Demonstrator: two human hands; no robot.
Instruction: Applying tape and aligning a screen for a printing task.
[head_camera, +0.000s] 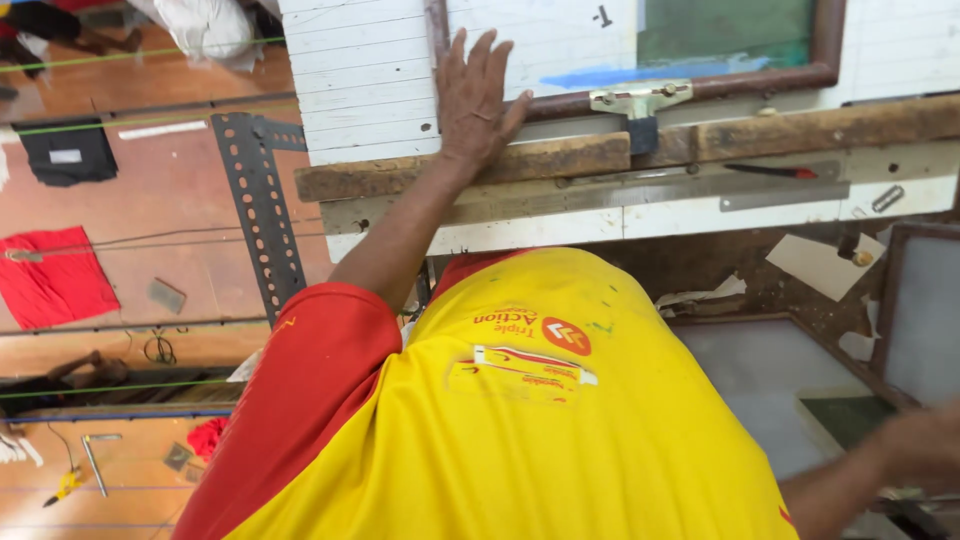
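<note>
My left hand (475, 95) lies flat with its fingers spread on the corner of a brown wooden frame (700, 85) that holds a green mesh panel, on a white planked board (370, 80). It holds nothing. A metal hinge clamp (640, 98) grips the frame's near edge, just right of the hand. Below the hand runs a worn wooden bar (470, 165). My right hand (920, 445) is a blur at the lower right, over a grey framed screen (760, 370); its grip is unclear. My yellow and red shirt fills the bottom centre.
A red-handled tool (770, 170) lies on the metal strip by the wooden bar. A perforated metal angle bar (258, 210) stands to the left. On the floor lie a red cloth (50, 280), a black cloth (68, 152) and small tools. Another framed screen (925, 310) sits at the right.
</note>
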